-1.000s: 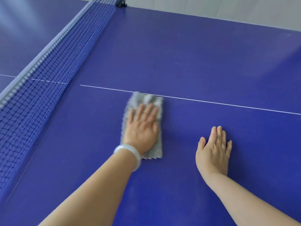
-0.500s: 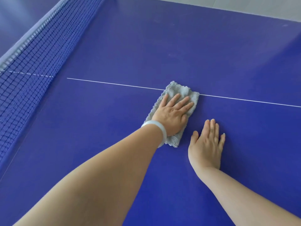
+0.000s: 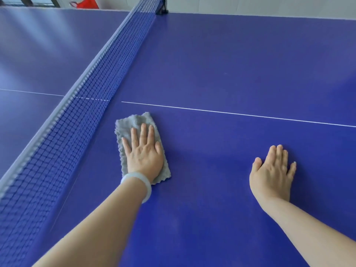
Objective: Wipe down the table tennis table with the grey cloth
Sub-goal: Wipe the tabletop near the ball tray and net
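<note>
The grey cloth lies folded flat on the blue table tennis table, just on the near side of the white centre line and close to the net. My left hand presses flat on the cloth with straight, spread fingers; a white bangle sits on that wrist. My right hand rests flat on the bare table surface to the right, fingers straight, holding nothing.
The blue net runs diagonally from the lower left to its black clamp at the far edge. The other half of the table lies beyond it on the left. A pale floor and something red show past the far edge.
My left hand has slid the cloth to the left, away from my right hand and back toward the net. My right hand stays flat on the table.
</note>
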The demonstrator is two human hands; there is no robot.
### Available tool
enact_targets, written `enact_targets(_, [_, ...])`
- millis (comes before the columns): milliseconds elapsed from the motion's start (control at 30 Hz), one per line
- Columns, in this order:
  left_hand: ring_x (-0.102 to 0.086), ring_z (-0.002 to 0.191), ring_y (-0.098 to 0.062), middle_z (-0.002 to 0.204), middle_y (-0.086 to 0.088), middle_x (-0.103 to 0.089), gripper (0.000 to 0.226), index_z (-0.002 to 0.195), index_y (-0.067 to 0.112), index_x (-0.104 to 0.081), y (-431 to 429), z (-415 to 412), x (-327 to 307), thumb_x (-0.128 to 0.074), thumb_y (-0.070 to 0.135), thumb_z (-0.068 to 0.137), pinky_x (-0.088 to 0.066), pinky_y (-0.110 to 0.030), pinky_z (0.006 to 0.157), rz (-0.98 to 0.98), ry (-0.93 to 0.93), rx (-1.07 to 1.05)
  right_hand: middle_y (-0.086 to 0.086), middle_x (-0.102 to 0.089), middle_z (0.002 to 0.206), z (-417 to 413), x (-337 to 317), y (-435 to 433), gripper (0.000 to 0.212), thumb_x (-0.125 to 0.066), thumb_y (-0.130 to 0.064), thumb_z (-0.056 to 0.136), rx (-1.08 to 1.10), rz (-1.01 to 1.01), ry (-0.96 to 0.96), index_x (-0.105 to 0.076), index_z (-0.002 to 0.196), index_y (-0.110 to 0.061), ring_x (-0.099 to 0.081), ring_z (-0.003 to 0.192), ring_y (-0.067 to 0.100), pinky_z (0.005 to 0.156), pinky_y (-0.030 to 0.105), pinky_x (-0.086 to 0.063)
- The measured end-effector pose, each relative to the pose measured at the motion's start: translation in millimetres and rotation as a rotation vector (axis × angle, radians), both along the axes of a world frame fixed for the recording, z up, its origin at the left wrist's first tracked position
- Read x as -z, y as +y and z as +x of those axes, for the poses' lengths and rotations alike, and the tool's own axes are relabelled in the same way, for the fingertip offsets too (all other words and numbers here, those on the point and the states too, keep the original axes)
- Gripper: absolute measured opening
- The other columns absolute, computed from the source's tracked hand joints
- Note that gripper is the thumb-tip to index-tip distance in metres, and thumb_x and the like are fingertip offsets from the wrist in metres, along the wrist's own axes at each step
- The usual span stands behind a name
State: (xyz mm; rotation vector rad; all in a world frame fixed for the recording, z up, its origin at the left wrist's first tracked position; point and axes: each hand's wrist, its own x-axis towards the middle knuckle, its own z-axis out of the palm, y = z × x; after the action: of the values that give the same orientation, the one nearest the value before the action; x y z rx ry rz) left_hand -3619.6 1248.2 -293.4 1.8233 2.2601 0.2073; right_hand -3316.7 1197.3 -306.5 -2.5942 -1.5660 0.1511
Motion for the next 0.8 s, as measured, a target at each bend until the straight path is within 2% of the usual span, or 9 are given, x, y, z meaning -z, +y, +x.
enact_targets(133, [0.008, 0.153, -0.021, 0.166, 0.009, -0.005, 0.06, 0.159, 0.028, -0.013, -85.8, 69.6, 7.0, -0.022, 0.041, 0.101, 0.004, -0.052, 0.121, 0.088, -0.047, 0.365, 0.012, -0.012, 0.165, -4.8, -9.0, -0.2, 0.062, -0.029, -0.032, 0.104, -0.018, -0.02, 0.017, -0.017, 0.156, -0.002, -0.007, 0.153, 0.026, 0.123, 0.052, -0.003])
enact_targets(200, [0.006, 0.153, -0.02, 0.166, 0.009, -0.009, 0.058, 0.158, 0.029, -0.017, -105.1, 78.5, 8.8, -0.023, 0.04, 0.102, 0.004, -0.051, 0.121, 0.082, -0.059, 0.424, 0.013, -0.017, 0.164, -8.3, -12.3, -2.5, 0.058, -0.034, -0.027, 0.104, -0.162, -0.03, -0.007, -0.021, 0.155, -0.002, -0.011, 0.153, 0.028, 0.124, 0.051, -0.004])
enact_targets(267, [0.01, 0.153, -0.018, 0.166, 0.01, -0.005, 0.058, 0.158, 0.03, -0.014, -107.3, 77.4, 8.0, -0.021, 0.041, 0.102, 0.008, -0.05, 0.121, 0.076, -0.059, 0.412, 0.014, -0.021, 0.163, -19.1, -13.9, -6.8, 0.056, -0.038, -0.023, 0.104, -0.374, -0.044, -0.035, -0.024, 0.155, -0.002, -0.015, 0.153, 0.026, 0.124, 0.048, -0.009])
enact_targets(333, [0.014, 0.152, -0.017, 0.166, 0.009, -0.001, 0.059, 0.159, 0.031, -0.009, -105.1, 76.3, 8.1, -0.02, 0.041, 0.102, 0.011, -0.05, 0.122, 0.075, -0.056, 0.406, 0.014, -0.019, 0.163, -38.5, -14.5, -8.5, 0.057, -0.038, -0.024, 0.104, -0.469, -0.061, -0.046, -0.022, 0.155, -0.003, -0.014, 0.153, 0.025, 0.125, 0.046, -0.009])
enact_targets(500, [0.019, 0.151, -0.016, 0.166, 0.008, 0.002, 0.058, 0.159, 0.03, -0.006, -105.9, 78.5, 8.9, -0.017, 0.041, 0.103, 0.011, -0.051, 0.121, 0.074, -0.083, 0.417, 0.01, -0.002, 0.167, -99.2, -12.3, 12.4, 0.06, -0.028, -0.028, 0.106, -0.37, -0.05, 0.046, -0.007, 0.158, -0.005, 0.002, 0.154, 0.022, 0.125, 0.043, 0.003])
enact_targets(633, [0.011, 0.152, -0.015, 0.166, 0.009, -0.008, 0.057, 0.158, 0.03, -0.015, -98.8, 60.7, 12.2, -0.019, 0.042, 0.103, 0.009, -0.047, 0.121, 0.12, -0.093, 0.469, 0.006, -0.004, 0.167, -113.4, -5.0, 18.2, 0.059, -0.025, -0.028, 0.105, -0.29, 0.025, 0.073, -0.011, 0.158, -0.008, 0.0, 0.154, 0.019, 0.125, 0.043, 0.003])
enact_targets(700, [0.007, 0.153, -0.015, 0.166, 0.01, -0.008, 0.058, 0.158, 0.03, -0.016, -69.8, 29.8, 11.7, -0.02, 0.043, 0.102, 0.006, -0.048, 0.123, 0.115, -0.064, 0.412, 0.009, -0.01, 0.166, -111.8, -0.8, 18.1, 0.06, -0.029, -0.029, 0.104, -0.299, 0.047, 0.057, -0.016, 0.157, -0.006, -0.005, 0.154, 0.021, 0.125, 0.044, 0.0])
enact_targets(800, [0.009, 0.152, -0.015, 0.166, 0.011, -0.001, 0.059, 0.158, 0.032, -0.009, -16.7, -28.0, 3.7, -0.023, 0.044, 0.102, 0.009, -0.046, 0.123, 0.06, -0.008, 0.2, 0.012, -0.014, 0.165, -113.0, -1.5, 17.3, 0.065, -0.03, -0.038, 0.102, -0.308, 0.048, 0.041, -0.02, 0.156, -0.004, -0.009, 0.154, 0.025, 0.124, 0.047, -0.003])
